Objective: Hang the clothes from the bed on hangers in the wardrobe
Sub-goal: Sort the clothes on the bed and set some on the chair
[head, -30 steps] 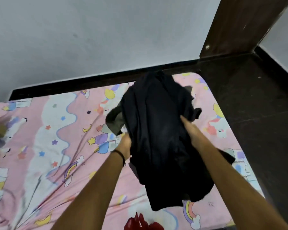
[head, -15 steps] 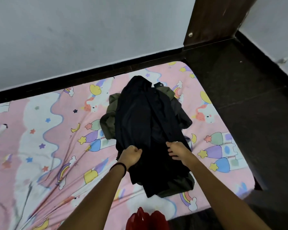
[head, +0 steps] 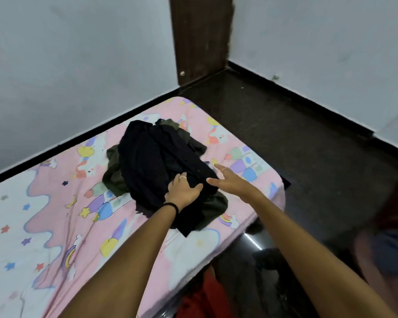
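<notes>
Step judged: clothes being sorted on bed, none yet lifted toward wardrobe; no hanger or wardrobe in view. Next move likely calls for one garment to be separated from heap and firm hold taken.

Nearest, left hand (head: 183,189) is laid on dark pile (head: 161,166), fingers spread, thumb pressed into fabric, nothing clenched. At 3 o'clock of it, right hand (head: 225,179) is held released, fingers straight, at pile's edge.

Pile is crumpled; black garment lies over olive garment (head: 115,173), near bed (head: 55,226) corner. Beyond, at 12 o'clock, dark wooden panel (head: 200,37) is seen.
</notes>
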Tool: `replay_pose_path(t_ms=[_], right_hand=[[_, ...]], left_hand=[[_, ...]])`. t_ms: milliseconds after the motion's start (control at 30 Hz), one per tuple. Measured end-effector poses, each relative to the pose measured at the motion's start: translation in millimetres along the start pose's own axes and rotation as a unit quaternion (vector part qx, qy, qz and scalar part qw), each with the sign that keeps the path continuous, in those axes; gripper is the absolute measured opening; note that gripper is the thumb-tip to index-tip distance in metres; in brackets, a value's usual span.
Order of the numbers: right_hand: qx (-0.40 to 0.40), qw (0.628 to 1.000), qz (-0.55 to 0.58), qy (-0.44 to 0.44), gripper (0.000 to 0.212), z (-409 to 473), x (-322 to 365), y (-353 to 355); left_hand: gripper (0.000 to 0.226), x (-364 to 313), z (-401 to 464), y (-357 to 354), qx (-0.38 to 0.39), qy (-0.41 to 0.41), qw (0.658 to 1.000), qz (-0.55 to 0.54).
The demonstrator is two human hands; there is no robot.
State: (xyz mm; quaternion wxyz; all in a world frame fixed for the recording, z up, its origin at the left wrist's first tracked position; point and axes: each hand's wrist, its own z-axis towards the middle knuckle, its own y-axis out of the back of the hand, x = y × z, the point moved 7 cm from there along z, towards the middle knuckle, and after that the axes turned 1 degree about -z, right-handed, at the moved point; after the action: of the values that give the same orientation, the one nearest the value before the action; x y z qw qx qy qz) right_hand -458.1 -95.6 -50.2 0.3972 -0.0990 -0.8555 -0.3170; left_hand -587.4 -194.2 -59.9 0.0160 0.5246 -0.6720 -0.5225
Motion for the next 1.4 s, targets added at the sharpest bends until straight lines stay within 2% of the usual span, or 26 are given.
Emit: replay_pose_path(t_ms=[167,233,300,400,567,667,767,933,1067,1200,1300,1400], right_hand=[[-0.183,0.982,-0.055,-0.011,0.076,-86,-56,80],[-0.249,0.967,-0.039,-0.039,0.076,-128,-85,116],[-0.316,0.946,-0.002,-0.073,0.073,-180,-121,149],[-0.376,0.917,0.023,-0.133,0.071,-259,-176,177],[-0.442,0.864,0.055,-0.236,0.065,-363,-271,188],[-0.444,0.847,0.081,-0.280,0.062,-394,-321,190],[-0.421,0.848,0.105,-0.304,0.061,-393,-363,193],[-0.339,0.868,0.166,-0.321,0.055,-351,-430,209],[-0.296,0.872,0.210,-0.330,0.063,-307,-483,232],[-0.257,0.874,0.228,-0.343,0.058,-271,-529,249],[-0.215,0.884,0.217,-0.353,0.074,-236,-553,244],[-0.202,0.899,0.229,-0.315,0.086,-202,-556,235]], left_hand=[[0.085,-94,-46,-69,0.062,-0.134,0.986,0.079],[0.084,-136,-68,-102,0.081,-0.200,0.971,0.103],[0.084,-179,-98,-143,0.104,-0.269,0.949,0.126],[0.084,-226,-150,-205,0.154,-0.346,0.911,0.165],[0.086,-265,-227,-298,0.239,-0.415,0.840,0.256],[0.086,-278,-249,-334,0.259,-0.433,0.809,0.302],[0.085,-290,-248,-354,0.246,-0.443,0.794,0.337],[0.084,-322,-223,-387,0.221,-0.443,0.787,0.369],[0.080,-356,-210,-427,0.195,-0.480,0.758,0.395],[0.078,-370,-198,-473,0.207,-0.495,0.736,0.413],[0.076,-362,-181,-493,0.213,-0.481,0.725,0.445],[0.073,-353,-167,-500,0.217,-0.488,0.706,0.465]])
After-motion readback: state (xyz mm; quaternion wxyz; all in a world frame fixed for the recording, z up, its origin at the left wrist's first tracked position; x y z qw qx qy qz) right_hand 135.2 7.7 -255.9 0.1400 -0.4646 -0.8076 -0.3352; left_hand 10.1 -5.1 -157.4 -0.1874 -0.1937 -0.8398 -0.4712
